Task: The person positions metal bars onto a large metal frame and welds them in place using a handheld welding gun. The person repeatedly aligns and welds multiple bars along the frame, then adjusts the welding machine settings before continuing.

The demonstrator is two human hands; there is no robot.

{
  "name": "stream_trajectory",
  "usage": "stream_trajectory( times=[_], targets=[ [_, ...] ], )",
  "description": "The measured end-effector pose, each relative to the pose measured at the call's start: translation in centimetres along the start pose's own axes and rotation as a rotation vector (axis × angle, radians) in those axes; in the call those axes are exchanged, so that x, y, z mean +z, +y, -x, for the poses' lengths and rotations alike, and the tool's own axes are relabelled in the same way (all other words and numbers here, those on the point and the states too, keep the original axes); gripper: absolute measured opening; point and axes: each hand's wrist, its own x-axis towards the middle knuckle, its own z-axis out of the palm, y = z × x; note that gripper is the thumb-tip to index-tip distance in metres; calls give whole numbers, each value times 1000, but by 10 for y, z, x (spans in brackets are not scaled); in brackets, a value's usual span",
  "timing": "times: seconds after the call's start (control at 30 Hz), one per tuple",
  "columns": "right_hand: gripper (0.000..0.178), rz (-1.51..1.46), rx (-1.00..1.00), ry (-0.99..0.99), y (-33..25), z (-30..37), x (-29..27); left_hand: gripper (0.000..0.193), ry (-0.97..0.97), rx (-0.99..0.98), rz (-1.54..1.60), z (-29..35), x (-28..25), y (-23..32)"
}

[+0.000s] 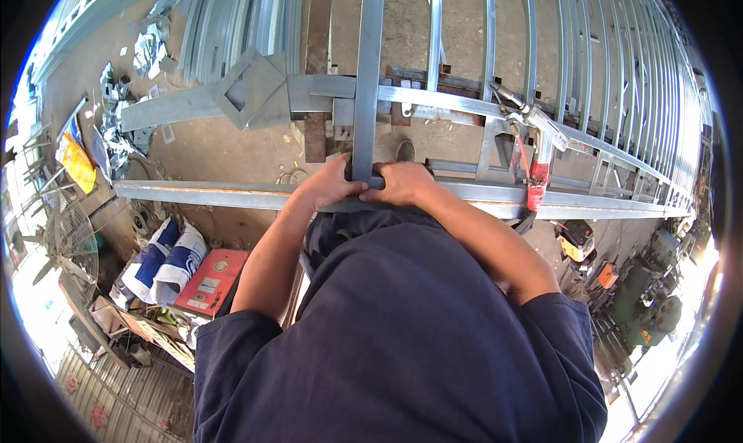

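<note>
A grey square metal tube point(368, 79) runs straight away from my body, its near end just in front of my waist. My left hand point(333, 186) is closed around the left side of that end, thumb pointing inward. From the right, my right hand point(402, 183) grips the same end, and the thumbs almost meet. Fingertips under the tube are hidden. Close below my hands passes a long metal rail point(209, 195) with rust-brown streaks, lying crosswise. Farther out, the tube lies over a second crosswise bar point(441, 99).
Right of the tube, a silver hand tool point(546, 126) rests by a red-wrapped post point(537, 184). Parallel bars point(580, 48) form a frame beyond. Flat metal plates point(254, 87) lie left. A red box point(213, 282), blue-white bags point(166, 261) and a fan point(70, 238) stand lower left.
</note>
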Motion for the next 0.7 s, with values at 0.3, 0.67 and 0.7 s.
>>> stream_trajectory(
  times=[0.3,0.67,0.7],
  targets=[
    [79,16,-8,37,0,0,5,77,-47,5,13,-4,-2,-5],
    [75,51,-18,253,5,12,22,47,433,-39,-411,24,-22,29],
    [73,39,-25,306,7,14,29,46,517,-43,-276,32,-34,55]
  ],
)
